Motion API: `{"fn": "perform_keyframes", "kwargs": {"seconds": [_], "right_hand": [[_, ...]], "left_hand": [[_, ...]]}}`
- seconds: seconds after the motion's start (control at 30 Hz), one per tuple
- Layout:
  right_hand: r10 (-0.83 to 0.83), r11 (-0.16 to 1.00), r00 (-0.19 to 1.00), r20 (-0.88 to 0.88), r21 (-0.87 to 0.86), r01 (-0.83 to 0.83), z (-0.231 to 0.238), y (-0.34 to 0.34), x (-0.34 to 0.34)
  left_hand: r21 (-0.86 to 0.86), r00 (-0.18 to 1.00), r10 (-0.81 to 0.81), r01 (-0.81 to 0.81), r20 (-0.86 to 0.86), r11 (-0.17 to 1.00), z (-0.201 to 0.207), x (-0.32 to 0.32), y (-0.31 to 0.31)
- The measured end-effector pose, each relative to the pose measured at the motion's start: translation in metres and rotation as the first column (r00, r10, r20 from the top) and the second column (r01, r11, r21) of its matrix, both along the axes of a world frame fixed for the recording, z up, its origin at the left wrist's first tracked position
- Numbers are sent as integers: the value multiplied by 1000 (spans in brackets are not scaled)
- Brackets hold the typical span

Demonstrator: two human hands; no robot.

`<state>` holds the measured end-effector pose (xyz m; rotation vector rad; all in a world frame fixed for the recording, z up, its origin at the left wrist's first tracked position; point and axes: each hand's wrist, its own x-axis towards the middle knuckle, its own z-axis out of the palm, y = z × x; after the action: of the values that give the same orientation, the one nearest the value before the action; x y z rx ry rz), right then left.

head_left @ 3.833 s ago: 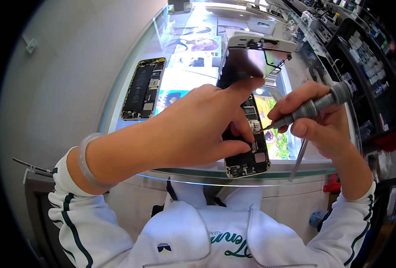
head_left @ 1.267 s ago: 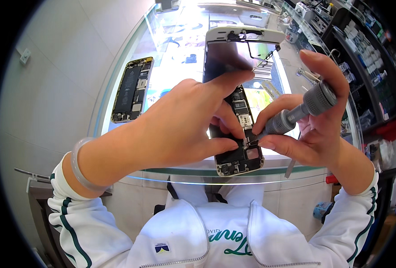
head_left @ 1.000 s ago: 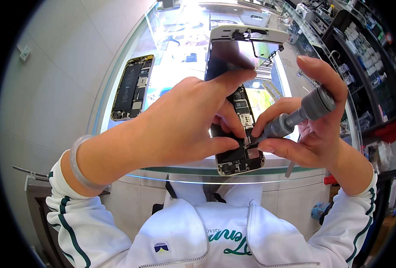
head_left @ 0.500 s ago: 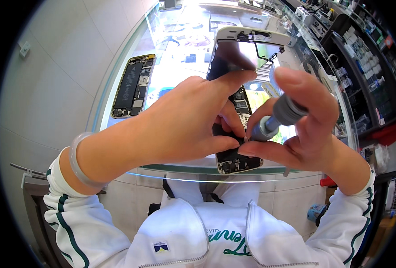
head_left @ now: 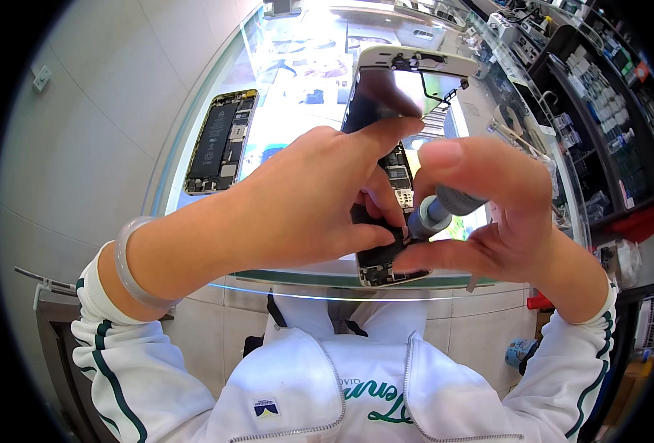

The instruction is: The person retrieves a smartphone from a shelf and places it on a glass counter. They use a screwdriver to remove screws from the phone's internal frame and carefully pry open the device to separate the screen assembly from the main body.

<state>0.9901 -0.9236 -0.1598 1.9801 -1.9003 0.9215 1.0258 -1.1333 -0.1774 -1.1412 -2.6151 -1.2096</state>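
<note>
Brought steeper since earlier, the screwdriver (head_left: 426, 220) is gripped by the right hand (head_left: 510, 203) over the open phone (head_left: 398, 174) on the surface (head_left: 286, 116); the raised screen (head_left: 371, 103) is steadied by the left hand (head_left: 333, 184), any pinch unclear. Through skewed pressure, exposed parts (head_left: 404, 196) could be scratched.

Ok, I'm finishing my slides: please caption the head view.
Left hand on an opened phone, right hand holding a grey screwdriver over it.

My left hand (head_left: 331, 184) touches the screen (head_left: 382, 92) and open phone (head_left: 400, 176); my right hand (head_left: 500, 210) grips a grey screwdriver (head_left: 429, 218) over it. A second phone (head_left: 218, 144) lies to my left.
</note>
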Motion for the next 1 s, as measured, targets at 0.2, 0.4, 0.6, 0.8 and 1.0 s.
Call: {"fn": "perform_keyframes", "kwargs": {"seconds": [0.2,0.4,0.6,0.8,1.0], "right_hand": [[17,1000,997,72,-13,-16,-1,3,-2],[88,992,994,63,-94,-82,-6,1,-12],[54,991,993,101,-129,-41,-6,1,-8],[73,993,997,8,-99,-72,-5,2,-10],[92,991,994,55,-103,-86,-5,2,-10]], "left_hand": [[-21,999,43,-43,-7,999,2,3,1],[-16,999,18,-17,46,1000,2,0,1],[-10,998,13,-13,65,1000,3,0,1],[-36,999,24,-23,47,999,5,2,1],[-45,999,41,-40,20,998,2,1,0]]}}
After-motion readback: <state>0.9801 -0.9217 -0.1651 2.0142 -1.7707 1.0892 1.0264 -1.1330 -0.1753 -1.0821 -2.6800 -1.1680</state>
